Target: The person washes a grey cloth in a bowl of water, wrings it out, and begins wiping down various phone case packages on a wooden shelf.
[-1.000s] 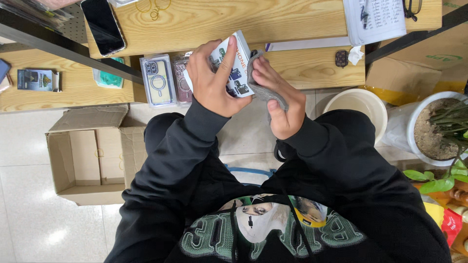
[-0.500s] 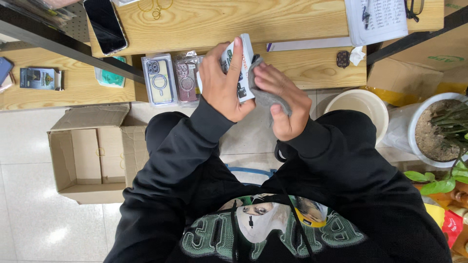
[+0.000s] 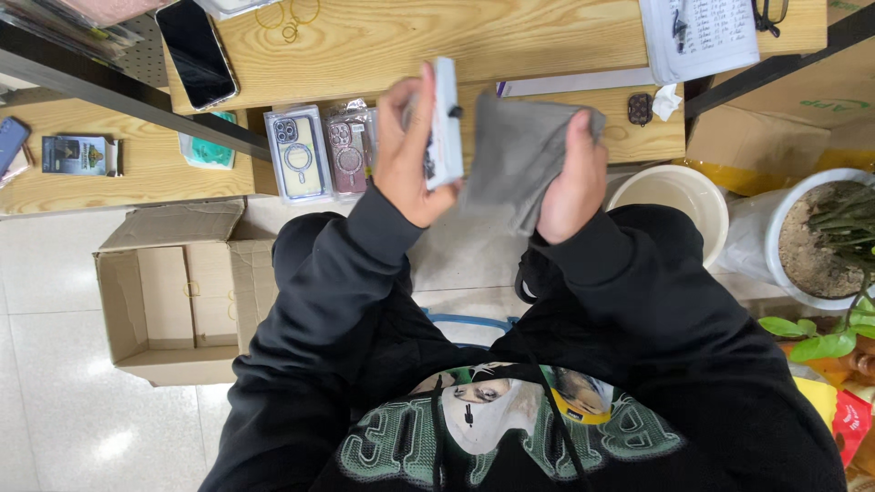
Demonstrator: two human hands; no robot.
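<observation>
Left hand (image 3: pixel 407 155) grips phone case (image 3: pixel 444 123) (edge-on) beside grey cloth (image 3: pixel 515 155).

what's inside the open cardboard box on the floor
The cardboard box shows bare brown walls and bottom, with what looks like a thin rubber band by the left wall. The person's left sleeve covers its right part.

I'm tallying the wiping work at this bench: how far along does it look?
Mid-job. In hand: the left hand holds a white phone case edge-on, and the right hand holds a grey cloth against it. Two packaged cases lie on the wooden table, apart from the hands; whether they are finished or waiting cannot be told. The cardboard box on the floor holds no cases.
</observation>
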